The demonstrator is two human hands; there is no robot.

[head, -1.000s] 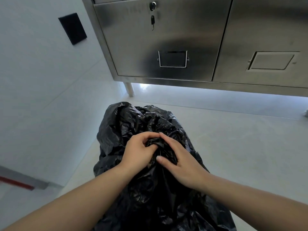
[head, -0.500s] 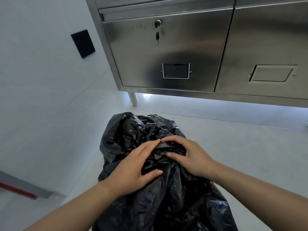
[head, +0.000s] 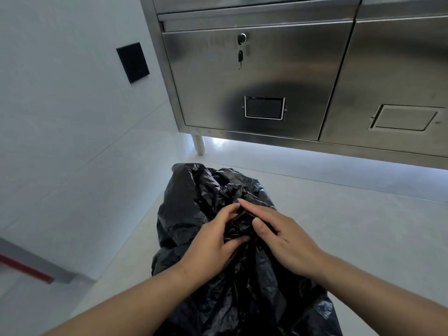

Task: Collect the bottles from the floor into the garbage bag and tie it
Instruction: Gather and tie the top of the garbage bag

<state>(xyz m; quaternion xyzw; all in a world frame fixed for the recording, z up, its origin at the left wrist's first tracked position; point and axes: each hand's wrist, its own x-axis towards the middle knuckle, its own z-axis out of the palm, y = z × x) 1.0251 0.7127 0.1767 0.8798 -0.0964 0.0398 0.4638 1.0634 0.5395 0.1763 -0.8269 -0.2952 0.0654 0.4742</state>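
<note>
tying off the garbage bag (head: 225,282) on the floor (head: 351,238) near the steel cabinet (head: 257,76)

the black bag sits at near centre, no bottles visible outside it. left hand (head: 208,246) pinches a bunched fold of its neck between thumb and fingers; right hand (head: 286,238) rests curled over the same bunch, and whether it actually grips is not clear. to do this well, gather the loose plastic into one tight rope, keep the pinch low, then loop and pull snug without tearing the thin film.
</note>
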